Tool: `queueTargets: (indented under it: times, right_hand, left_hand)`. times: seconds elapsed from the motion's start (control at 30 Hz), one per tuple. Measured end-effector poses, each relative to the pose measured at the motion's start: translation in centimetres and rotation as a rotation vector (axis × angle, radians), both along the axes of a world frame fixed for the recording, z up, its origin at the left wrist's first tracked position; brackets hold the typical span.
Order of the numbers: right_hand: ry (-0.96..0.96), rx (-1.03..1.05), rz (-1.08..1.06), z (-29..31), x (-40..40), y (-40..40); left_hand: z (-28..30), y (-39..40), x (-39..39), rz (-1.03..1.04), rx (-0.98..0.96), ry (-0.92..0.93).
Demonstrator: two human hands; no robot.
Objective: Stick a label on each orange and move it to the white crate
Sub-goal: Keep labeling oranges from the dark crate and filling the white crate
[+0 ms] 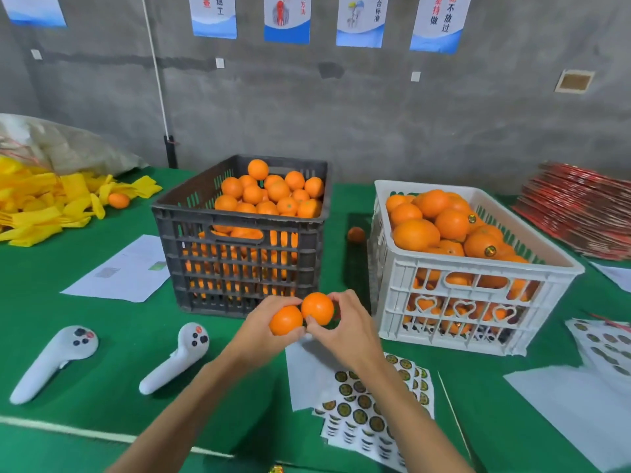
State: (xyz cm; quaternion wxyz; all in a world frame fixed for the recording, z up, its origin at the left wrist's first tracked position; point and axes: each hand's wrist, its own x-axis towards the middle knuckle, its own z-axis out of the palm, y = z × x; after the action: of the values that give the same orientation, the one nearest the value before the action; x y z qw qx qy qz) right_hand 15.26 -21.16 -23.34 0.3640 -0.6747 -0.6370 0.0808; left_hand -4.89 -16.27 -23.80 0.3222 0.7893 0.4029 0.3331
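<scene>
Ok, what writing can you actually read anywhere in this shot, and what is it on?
"返工": second blue-and-white wall poster from the left.
"不放过": rightmost wall poster, black column; its other columns are too blurred to be sure of.
Other wall posters: characters cut off or blurred.
Round gold-and-black labels on the sticker sheets: too small.
Printed white paper sheet left of the dark grey crate: unreadable.
White handheld controllers: buttons only, no text.

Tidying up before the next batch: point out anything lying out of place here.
Two oranges lie loose on the green table: one in the gap between the black crate and the white crate, another among the yellow wrappers at far left. Neither is in a crate.
</scene>
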Motion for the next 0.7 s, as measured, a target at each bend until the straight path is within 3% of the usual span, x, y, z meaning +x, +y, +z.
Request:
queueTargets:
  times: [0.3, 0.37, 0.47, 0.6, 0.7]
  right_hand:
    - [-0.159, -0.188, 0.006, -4.0, -0.5, -0.8]
    - [-0.120, -0.204, 0.033, -4.3, -0.1, -1.0]
    - [-0.030, -0.250, 0.127, -3.9, 1.4, -1.8]
    - [0.045, -0.218, 0.203, -3.4, 4.4, -3.8]
    - [0.064, -0.278, 0.262, -4.1, 5.8, -5.3]
  left_hand:
    - [-3.4, 0.1, 0.2, -0.007, -0.023, 0.255]
    - [-3.4, 0.3, 0.7, 0.032, 0.111, 0.377]
    - [-2.8, 0.5, 2.2, 0.047, 0.460, 0.667]
    - [-2.0, 0.3, 4.9, -0.040, 0.541, 0.931]
    - [-2.1, -0.4, 6.4, -0.009, 0.565, 0.888]
